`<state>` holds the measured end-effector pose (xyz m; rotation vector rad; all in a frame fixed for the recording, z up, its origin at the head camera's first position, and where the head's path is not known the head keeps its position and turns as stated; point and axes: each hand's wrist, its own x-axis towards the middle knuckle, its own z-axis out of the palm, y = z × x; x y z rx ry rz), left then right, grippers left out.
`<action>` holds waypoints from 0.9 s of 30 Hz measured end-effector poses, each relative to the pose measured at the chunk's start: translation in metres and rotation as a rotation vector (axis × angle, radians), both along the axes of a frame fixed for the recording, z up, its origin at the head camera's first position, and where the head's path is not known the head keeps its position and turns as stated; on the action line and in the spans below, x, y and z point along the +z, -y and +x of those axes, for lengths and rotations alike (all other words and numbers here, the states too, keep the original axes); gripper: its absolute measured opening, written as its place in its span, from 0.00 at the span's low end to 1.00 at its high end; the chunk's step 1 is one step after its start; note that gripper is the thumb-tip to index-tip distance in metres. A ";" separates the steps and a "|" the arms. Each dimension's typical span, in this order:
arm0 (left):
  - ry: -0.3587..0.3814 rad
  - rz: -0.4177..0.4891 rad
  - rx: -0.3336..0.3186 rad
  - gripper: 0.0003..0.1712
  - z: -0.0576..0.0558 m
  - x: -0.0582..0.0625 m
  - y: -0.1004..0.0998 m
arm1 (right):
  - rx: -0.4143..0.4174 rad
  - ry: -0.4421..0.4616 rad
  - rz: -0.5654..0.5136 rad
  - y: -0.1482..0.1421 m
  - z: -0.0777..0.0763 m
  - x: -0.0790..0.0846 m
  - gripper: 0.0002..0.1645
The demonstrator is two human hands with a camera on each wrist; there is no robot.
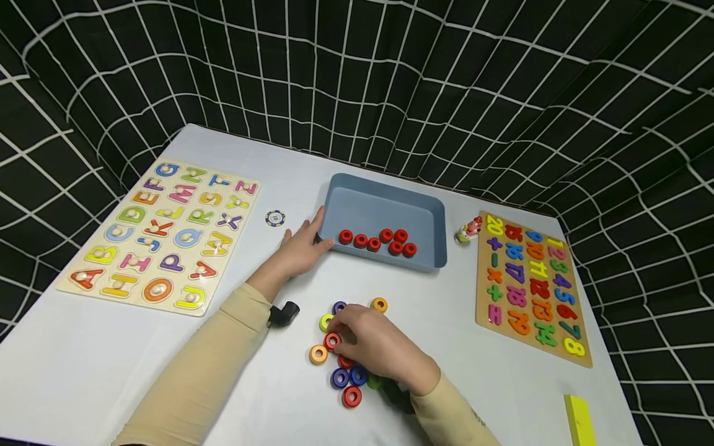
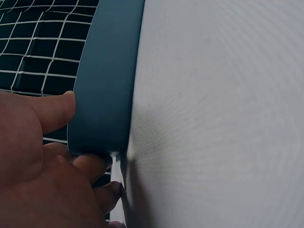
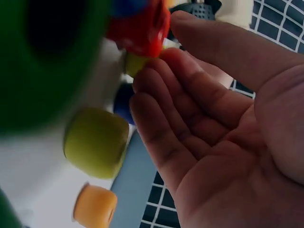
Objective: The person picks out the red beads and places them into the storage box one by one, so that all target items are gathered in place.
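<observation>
My left hand rests at the near left corner of a blue-grey tray, fingers spread along its outside. In the left wrist view, the thumb lies by the wall of the tray. Several small red rings sit along the tray's near side. Over a loose group of coloured rings, my right hand pinches a red ring between thumb and forefinger. Around it lie an orange ring, a purple ring, a blue ring and another red ring. My palm partly hides others.
An alphabet puzzle board lies on the left, with a poker chip beside it. To the right are a small figurine, a number board and a yellow block. A black gridded curtain surrounds the white table.
</observation>
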<state>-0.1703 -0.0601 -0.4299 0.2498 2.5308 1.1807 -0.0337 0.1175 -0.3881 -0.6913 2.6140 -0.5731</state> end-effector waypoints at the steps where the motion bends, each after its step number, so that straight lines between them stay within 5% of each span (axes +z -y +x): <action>1: -0.001 0.000 0.001 0.43 0.000 0.000 0.000 | -0.002 0.005 0.005 0.001 0.000 -0.001 0.10; 12: -0.005 0.004 0.003 0.43 -0.001 -0.001 0.000 | -0.043 0.044 0.034 0.010 0.002 -0.006 0.17; 20: 0.007 -0.006 0.005 0.43 0.001 0.002 0.001 | -0.031 0.002 0.000 0.001 0.000 0.004 0.13; 23: 0.003 0.001 0.004 0.43 0.001 0.002 0.000 | -0.079 -0.051 -0.069 -0.013 -0.010 0.017 0.13; 27: 0.000 0.007 0.015 0.43 0.001 0.000 0.000 | -0.201 -0.122 -0.125 -0.035 -0.042 0.035 0.16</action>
